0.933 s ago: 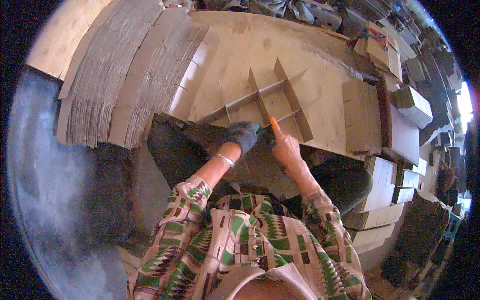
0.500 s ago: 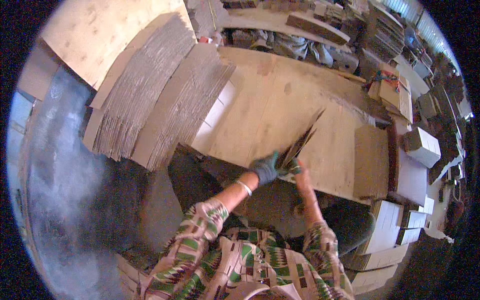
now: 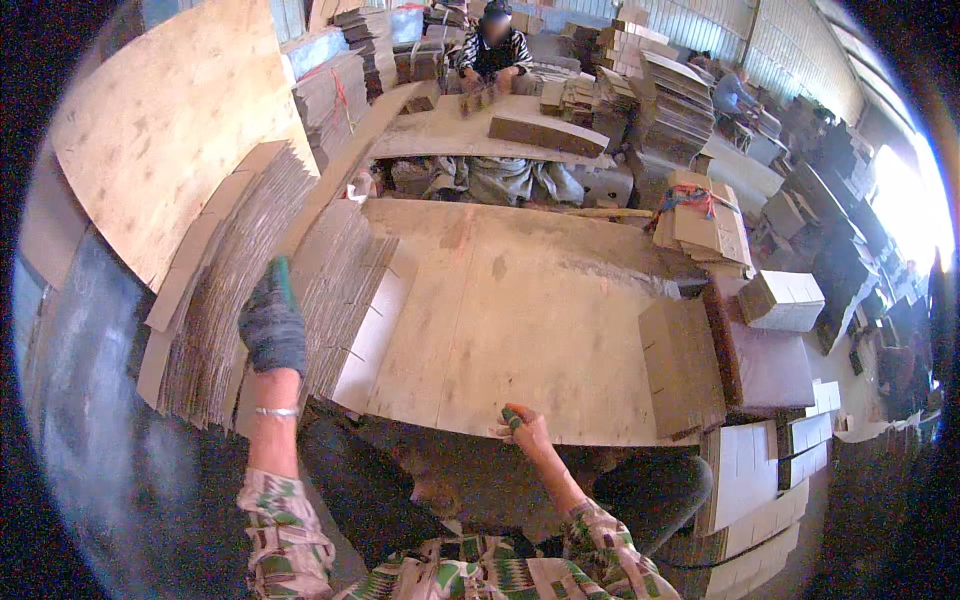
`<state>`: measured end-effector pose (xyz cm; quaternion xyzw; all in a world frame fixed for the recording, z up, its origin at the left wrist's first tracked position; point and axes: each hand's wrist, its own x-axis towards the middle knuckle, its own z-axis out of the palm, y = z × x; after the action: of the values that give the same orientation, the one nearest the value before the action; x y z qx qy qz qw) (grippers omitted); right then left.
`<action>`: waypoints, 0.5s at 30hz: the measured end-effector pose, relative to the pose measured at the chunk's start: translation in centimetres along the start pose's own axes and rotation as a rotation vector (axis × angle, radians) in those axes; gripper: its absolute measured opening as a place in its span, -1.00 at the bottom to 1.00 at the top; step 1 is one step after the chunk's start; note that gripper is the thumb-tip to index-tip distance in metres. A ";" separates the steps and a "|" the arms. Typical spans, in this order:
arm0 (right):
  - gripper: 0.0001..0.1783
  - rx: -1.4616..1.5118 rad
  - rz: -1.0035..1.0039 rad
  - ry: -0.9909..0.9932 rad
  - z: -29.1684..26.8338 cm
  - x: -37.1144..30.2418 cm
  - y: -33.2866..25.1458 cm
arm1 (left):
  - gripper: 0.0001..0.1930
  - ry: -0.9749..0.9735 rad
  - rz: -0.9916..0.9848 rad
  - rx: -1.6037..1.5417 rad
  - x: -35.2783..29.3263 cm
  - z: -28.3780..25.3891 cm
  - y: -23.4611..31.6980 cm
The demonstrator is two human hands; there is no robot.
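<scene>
My left hand [image 3: 272,325], in a dark glove with green at the fingertips, is at the stacked brown cardboard sheets [image 3: 215,300] on the left. It is closed on the near end of a long cardboard strip [image 3: 350,165], which slants away over the stacks. The glove hides its exact grip. My right hand [image 3: 527,428] is over the near edge of the wooden table [image 3: 520,310]. Green covers a fingertip; the fingers are loosely bent and slightly apart, with nothing visible in them.
Another cardboard stack [image 3: 682,365] stands at the table's right end, beside a white-topped box [image 3: 782,300]. Tied cardboard [image 3: 700,220] lies beyond. A large plywood board [image 3: 180,120] leans at the left. Across the far bench [image 3: 450,135] sits a person [image 3: 495,55].
My hands have parted; the thin dark pieces between them are gone from there. My left hand has moved left onto a cardboard strip. The view has tilted up, showing more of the far side.
</scene>
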<state>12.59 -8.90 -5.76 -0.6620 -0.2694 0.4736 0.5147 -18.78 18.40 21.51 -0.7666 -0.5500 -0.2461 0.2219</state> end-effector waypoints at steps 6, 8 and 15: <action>-0.54 -0.289 -0.193 0.085 -6.0 0.8 2.2 | -0.46 -0.643 -0.244 0.146 -3.6 10.4 -8.0; -0.51 -0.515 -0.268 0.155 -10.1 0.3 0.9 | -0.40 -0.528 -0.252 0.059 -5.9 12.4 -8.8; -0.12 -1.628 -0.187 0.909 -23.1 -4.7 -8.6 | -0.16 -0.473 0.116 0.136 -11.1 11.0 -0.1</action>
<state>32.73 -19.89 4.45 -0.9157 -0.3434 -0.2081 -0.0151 -20.41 17.00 6.06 -0.8162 -0.5573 -0.0090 0.1519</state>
